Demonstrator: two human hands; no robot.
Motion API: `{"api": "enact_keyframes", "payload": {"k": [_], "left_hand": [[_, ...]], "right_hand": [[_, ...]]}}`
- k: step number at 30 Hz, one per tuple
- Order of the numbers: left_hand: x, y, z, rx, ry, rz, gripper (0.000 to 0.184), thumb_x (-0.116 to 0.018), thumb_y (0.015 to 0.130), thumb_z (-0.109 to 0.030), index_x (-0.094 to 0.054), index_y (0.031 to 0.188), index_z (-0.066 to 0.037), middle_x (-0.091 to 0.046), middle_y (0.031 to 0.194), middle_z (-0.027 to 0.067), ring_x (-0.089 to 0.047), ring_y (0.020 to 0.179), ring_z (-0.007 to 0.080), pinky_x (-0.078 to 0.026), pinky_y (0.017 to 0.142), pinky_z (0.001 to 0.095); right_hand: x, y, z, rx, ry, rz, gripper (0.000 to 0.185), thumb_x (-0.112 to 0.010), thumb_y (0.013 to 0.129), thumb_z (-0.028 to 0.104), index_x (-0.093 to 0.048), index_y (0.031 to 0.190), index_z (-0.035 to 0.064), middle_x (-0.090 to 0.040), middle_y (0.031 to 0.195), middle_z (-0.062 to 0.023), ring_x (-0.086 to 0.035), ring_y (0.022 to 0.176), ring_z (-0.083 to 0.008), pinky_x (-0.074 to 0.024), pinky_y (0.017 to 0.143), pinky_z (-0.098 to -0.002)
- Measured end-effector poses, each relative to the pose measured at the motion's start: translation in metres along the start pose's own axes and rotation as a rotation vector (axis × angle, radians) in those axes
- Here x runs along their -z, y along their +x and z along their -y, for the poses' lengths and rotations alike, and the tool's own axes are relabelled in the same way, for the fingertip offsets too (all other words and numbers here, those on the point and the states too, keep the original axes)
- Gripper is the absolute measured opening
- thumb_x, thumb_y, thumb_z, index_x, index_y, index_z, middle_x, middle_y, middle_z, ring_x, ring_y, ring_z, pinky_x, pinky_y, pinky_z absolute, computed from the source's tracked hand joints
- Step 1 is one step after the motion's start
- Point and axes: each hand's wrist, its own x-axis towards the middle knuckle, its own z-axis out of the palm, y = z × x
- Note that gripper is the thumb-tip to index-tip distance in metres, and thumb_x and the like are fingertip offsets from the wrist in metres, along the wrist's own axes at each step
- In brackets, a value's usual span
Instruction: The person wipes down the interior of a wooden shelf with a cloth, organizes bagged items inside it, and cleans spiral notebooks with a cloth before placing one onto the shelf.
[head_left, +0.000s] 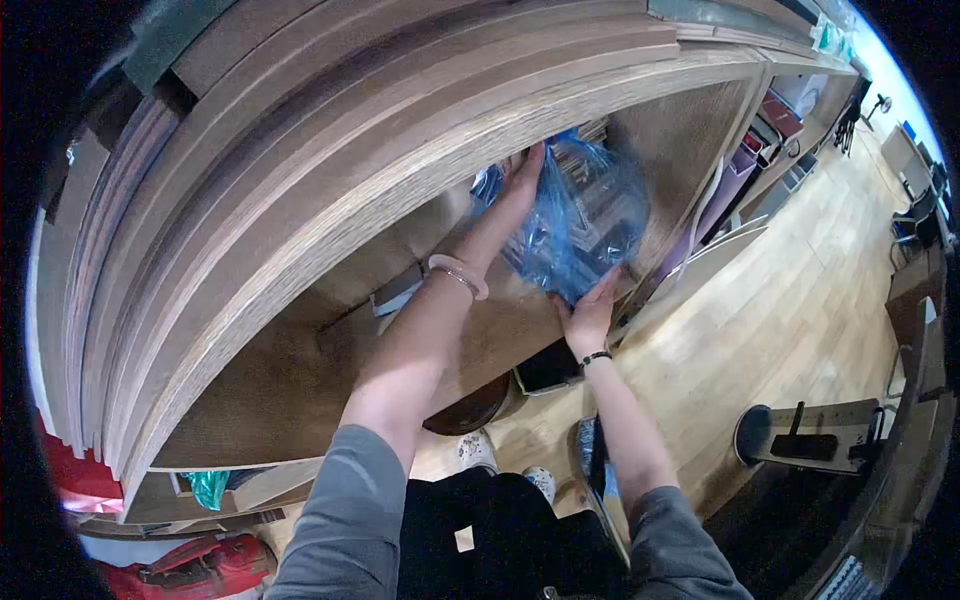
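A see-through blue plastic bag (pixel 590 215) with items inside stands in the shelf compartment; I cannot make out its contents. My left hand (pixel 522 178) grips the bag's upper left side, its fingertips partly hidden by the plastic. At the bag's lower front edge, my right hand (pixel 592 312) holds the plastic between thumb and fingers. A pale bangle (pixel 460 276) is on my left wrist, and a dark beaded bracelet (pixel 595 358) circles the right one. Deeper in the compartment, left of the bag, lies a small white and dark object (pixel 398 292).
Stacked wooden boards (pixel 400 70) lie above the shelf (pixel 270 400). Folders (pixel 725 190) fill the neighbouring section at right. A red bag (pixel 195 570) lies at lower left, a green plastic bag (pixel 208 488) on the lower shelf. A desk with a black phone-like object (pixel 805 446) is at right.
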Motion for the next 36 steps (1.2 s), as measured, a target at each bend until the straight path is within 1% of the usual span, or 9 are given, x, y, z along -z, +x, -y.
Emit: {"api": "enact_keyframes", "payload": {"k": [4,9,11,15,19,24,31,34,36], "left_hand": [[0.012,0.004,0.01,0.027,-0.122,0.096,0.068,-0.034,0.091,-0.047,-0.008,0.14,-0.008,-0.001,0.146,0.0165,0.006,0.135,0.0254,-0.001,0.107,0.0364],[0.003,-0.009,-0.001,0.105,-0.015,0.059,0.069,-0.035,0.091,-0.046,-0.005,0.14,-0.008,0.006,0.146,0.015,0.01,0.134,0.0242,0.001,0.107,0.0341],[-0.009,-0.024,0.022,-0.119,-0.287,-0.171,0.067,-0.035,0.091,-0.044,-0.009,0.14,-0.007,0.006,0.146,0.0144,0.004,0.135,0.0243,-0.001,0.108,0.0325],[-0.041,-0.101,0.112,0.376,-0.62,-0.537,0.065,-0.032,0.091,-0.048,-0.016,0.139,-0.007,-0.017,0.144,0.0096,-0.018,0.132,0.023,-0.012,0.107,0.0335],[-0.038,-0.102,0.063,0.377,-0.971,-0.189,0.063,-0.034,0.089,-0.052,-0.024,0.136,-0.011,-0.032,0.137,0.004,-0.031,0.124,0.0243,-0.023,0.102,0.0385],[-0.034,-0.083,0.096,0.479,-0.931,-0.13,0.067,-0.032,0.087,-0.057,-0.026,0.136,-0.011,-0.033,0.136,0.0033,-0.031,0.124,0.0234,-0.023,0.101,0.0414],[-0.011,-0.098,0.066,0.834,-0.624,0.032,0.066,-0.031,0.088,-0.056,-0.025,0.137,-0.012,-0.033,0.137,0.0048,-0.031,0.123,0.0231,-0.021,0.103,0.039],[-0.005,-0.177,0.114,0.229,0.165,-0.068,0.061,-0.029,0.092,-0.048,-0.019,0.139,-0.01,-0.024,0.142,0.0089,-0.022,0.13,0.0261,-0.016,0.106,0.0393],[0.005,-0.213,0.125,0.038,1.1,0.093,0.057,-0.036,0.091,-0.04,-0.022,0.138,-0.012,-0.022,0.143,0.0091,-0.018,0.132,0.0264,-0.012,0.107,0.0435]], "right_hand": [[0.009,0.003,-0.006,0.059,0.045,-0.032,0.102,-0.077,0.061,0.021,-0.01,0.135,-0.0013,-0.029,0.135,-0.0228,-0.032,0.121,-0.039,-0.028,0.102,-0.0383],[-0.002,-0.001,0.009,-0.11,0.0,-0.068,0.097,-0.076,0.061,0.018,-0.015,0.134,0.0003,-0.032,0.133,-0.0224,-0.033,0.12,-0.0388,-0.0283,0.101,-0.0379],[-0.014,-0.002,0.019,-0.204,0.113,-0.171,0.093,-0.073,0.064,0.016,-0.015,0.135,0.0006,-0.029,0.134,-0.023,-0.032,0.122,-0.0385,-0.0273,0.102,-0.0384],[0.006,-0.001,0.018,-0.124,0.236,-0.122,0.089,-0.066,0.066,0.009,-0.012,0.136,-0.0002,-0.022,0.138,-0.0223,-0.027,0.126,-0.0374,-0.0252,0.103,-0.0389],[0.007,-0.009,0.001,-0.037,0.244,-0.034,0.084,-0.061,0.069,0.006,-0.011,0.136,-0.0002,-0.019,0.14,-0.0231,-0.025,0.126,-0.0375,-0.0248,0.104,-0.0384],[-0.006,-0.012,0.0,-0.062,0.09,-0.074,0.077,-0.058,0.071,0.004,-0.017,0.136,0.0005,-0.021,0.139,-0.0223,-0.028,0.124,-0.0383,-0.028,0.102,-0.0378],[-0.001,-0.009,-0.011,-0.06,0.128,-0.009,0.072,-0.058,0.071,0.004,-0.025,0.135,0.0049,-0.034,0.134,-0.0198,-0.041,0.117,-0.0359,-0.035,0.097,-0.0375],[0.045,-0.023,-0.028,-0.038,0.309,0.088,0.066,-0.057,0.072,0.004,-0.03,0.133,0.0058,-0.04,0.129,-0.0197,-0.043,0.115,-0.0332,-0.0362,0.097,-0.0362],[0.08,-0.038,-0.068,0.018,0.221,0.096,0.056,-0.055,0.074,0.004,-0.038,0.127,0.0054,-0.042,0.127,-0.019,-0.044,0.114,-0.0325,-0.0379,0.095,-0.0365]]}}
